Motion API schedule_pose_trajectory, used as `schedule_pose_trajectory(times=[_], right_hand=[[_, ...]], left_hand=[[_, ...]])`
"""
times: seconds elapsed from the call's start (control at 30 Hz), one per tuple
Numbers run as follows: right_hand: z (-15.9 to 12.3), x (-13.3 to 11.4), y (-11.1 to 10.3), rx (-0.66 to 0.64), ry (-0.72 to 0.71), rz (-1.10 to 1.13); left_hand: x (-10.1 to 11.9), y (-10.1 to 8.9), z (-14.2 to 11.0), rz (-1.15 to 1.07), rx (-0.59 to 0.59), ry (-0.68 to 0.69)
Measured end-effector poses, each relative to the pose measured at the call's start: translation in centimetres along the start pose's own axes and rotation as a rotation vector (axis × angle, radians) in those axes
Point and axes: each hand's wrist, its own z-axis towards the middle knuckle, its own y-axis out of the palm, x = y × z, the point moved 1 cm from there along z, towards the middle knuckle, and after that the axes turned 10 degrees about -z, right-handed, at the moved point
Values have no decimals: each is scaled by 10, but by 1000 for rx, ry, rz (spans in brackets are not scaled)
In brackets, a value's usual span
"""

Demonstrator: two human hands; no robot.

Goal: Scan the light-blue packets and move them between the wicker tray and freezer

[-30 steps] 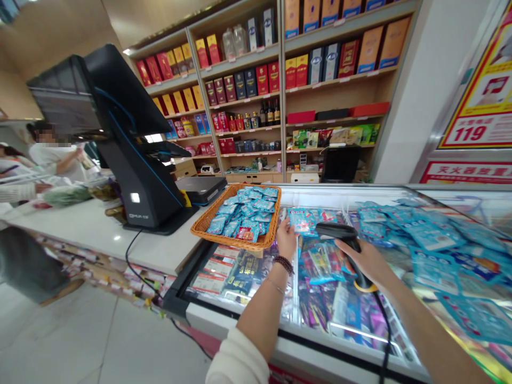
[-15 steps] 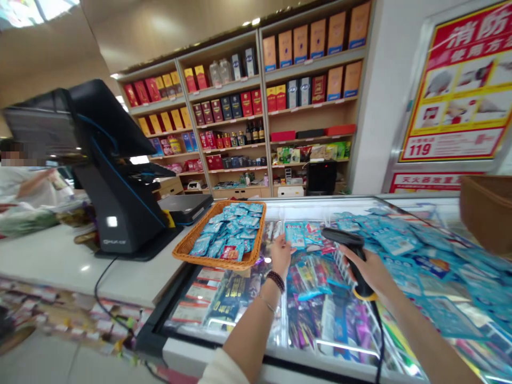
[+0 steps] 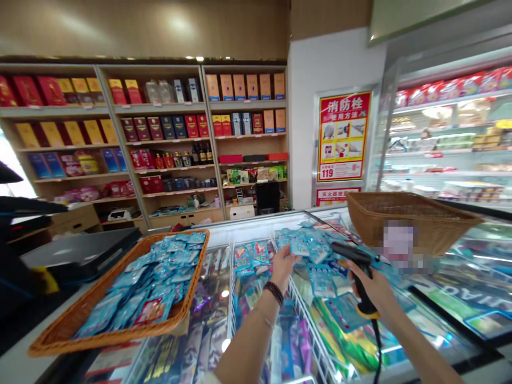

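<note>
My right hand (image 3: 370,285) is wrapped round a black barcode scanner (image 3: 354,253) with a yellow-trimmed grip, its cable hanging down. The scanner's head points left over a pile of blue snack packets (image 3: 318,242) on the glass freezer top. My left hand (image 3: 283,266), a beaded bracelet at the wrist, pinches a small blue packet (image 3: 300,246) at the pile's near left edge. Two flat packets (image 3: 251,256) lie just left of that hand. Further left, an orange wicker basket (image 3: 196,277) holds many similar blue packets.
A large brown basket (image 3: 400,208) stands on the freezer at the right. Bagged goods (image 3: 292,341) show through the glass below my hands. A flat black device (image 3: 80,256) sits left of the orange basket. Shelves of boxes (image 3: 168,128) line the back wall.
The view has swung right. My left hand has left the two flat packets and moved right to the pile, where it pinches a packet. The scanner stays in my right hand.
</note>
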Motion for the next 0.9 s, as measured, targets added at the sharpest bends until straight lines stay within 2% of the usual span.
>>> schedule_pose_trajectory(times=[0.07, 0.1, 0.17, 0.27, 0.37, 0.43, 0.5, 0.63, 0.77, 0.9], right_hand=[[-2, 1, -3, 7, -1, -14], [-3, 1, -3, 9, -1, -18], [-5, 0, 0, 1, 7, -17], [-7, -3, 11, -46, 2, 11], [-9, -11, 31, -98, -33, 19], [-12, -20, 48, -140, -60, 26], [-17, -32, 69, -191, -88, 46], [-33, -58, 115, -324, -131, 86], [-52, -72, 163, -473, -169, 134], [-71, -74, 205, -583, -187, 187]], left_hand=[[2, 19, 5, 7, -163, -19], [4, 26, 7, 25, -200, -45], [8, 31, 11, 121, -172, -99], [19, 24, 9, 343, -89, -48], [43, 4, -1, 508, -153, 99], [64, -17, -11, 562, -193, 167], [90, -45, -20, 611, -155, 240], [145, -114, -37, 751, 85, 337], [195, -184, -61, 1011, 311, 267], [226, -236, -90, 1376, 442, 68]])
